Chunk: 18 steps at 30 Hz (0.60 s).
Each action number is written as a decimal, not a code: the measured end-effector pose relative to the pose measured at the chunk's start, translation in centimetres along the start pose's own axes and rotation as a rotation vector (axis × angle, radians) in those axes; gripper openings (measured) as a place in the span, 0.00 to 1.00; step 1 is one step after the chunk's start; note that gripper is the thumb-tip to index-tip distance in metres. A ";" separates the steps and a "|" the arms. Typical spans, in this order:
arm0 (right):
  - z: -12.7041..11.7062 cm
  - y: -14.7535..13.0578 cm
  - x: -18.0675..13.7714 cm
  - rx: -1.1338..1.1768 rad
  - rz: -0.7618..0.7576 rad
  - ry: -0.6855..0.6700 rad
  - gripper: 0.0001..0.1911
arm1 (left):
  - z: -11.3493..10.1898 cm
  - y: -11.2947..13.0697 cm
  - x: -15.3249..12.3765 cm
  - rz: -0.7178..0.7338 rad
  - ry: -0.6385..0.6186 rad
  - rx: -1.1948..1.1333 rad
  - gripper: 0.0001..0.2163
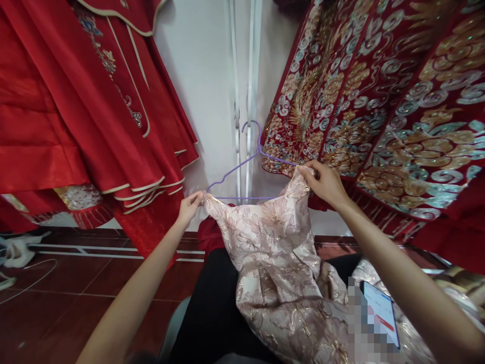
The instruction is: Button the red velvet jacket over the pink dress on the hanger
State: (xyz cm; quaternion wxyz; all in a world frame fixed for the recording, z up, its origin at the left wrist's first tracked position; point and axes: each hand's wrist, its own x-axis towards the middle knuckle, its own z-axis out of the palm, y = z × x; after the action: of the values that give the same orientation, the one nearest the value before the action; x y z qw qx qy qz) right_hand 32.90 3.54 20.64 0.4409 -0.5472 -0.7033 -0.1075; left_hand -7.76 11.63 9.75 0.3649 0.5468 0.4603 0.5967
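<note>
A pale pink brocade garment with a floral pattern hangs from my two hands and drapes down over my lap. My left hand pinches its left top corner, fingers closed. My right hand grips the right top corner, held higher, fingers closed on the cloth. A thin purple wire hanger sits at the garment's top edge, its hook pointing up toward the white wall; its right arm runs into the cloth at my right hand.
Red satin robes with cream trim hang at left. A red embroidered garment with gold and silver swirls hangs at right. A phone lies on fabric at lower right. Dark red tiled floor lies below, with white cloth and cord at far left.
</note>
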 end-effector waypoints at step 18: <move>-0.1 0.5 0.3 0.019 -0.047 -0.026 0.18 | 0.5 5.1 0.8 0.111 -0.213 0.081 0.25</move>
State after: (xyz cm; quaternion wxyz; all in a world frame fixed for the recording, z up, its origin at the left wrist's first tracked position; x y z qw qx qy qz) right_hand 33.42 3.89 20.79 0.4342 -0.5275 -0.7228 -0.1038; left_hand -7.04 10.90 14.82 0.3556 0.6460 0.4119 0.5353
